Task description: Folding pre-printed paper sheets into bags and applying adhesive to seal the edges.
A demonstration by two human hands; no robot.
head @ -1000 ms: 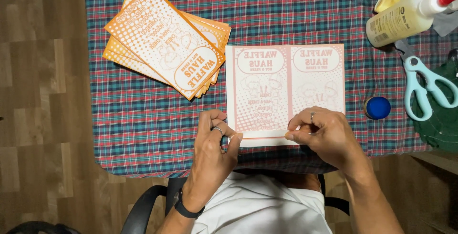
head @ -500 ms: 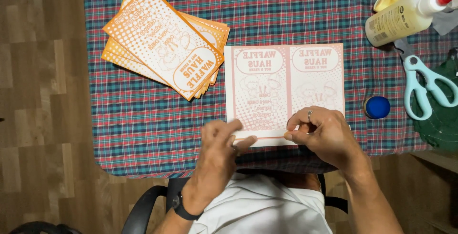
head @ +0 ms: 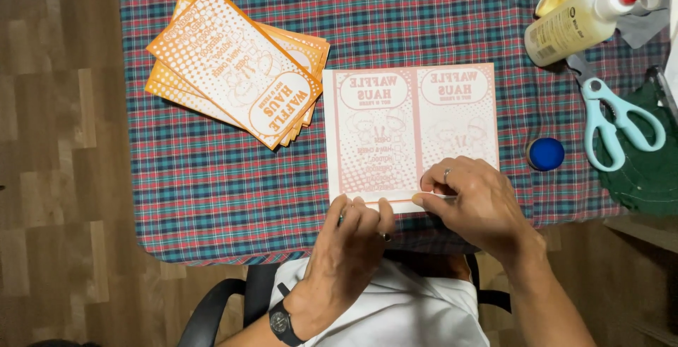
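Along the table edge (head: 212,248), both hands (head: 353,237) press the sheet (head: 409,131).

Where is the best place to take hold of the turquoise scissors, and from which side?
Probably by the handle loops of the scissors: they lie flat, with the loops toward the near right and the blades pointing away toward the glue bottle. Coming from the person's right, near side seems best, over the green mat.

Sheet's (head: 409,135) near edge hidden under both hands, glue bottle (head: 575,22) tip cut off, scissors (head: 621,124) partly covered
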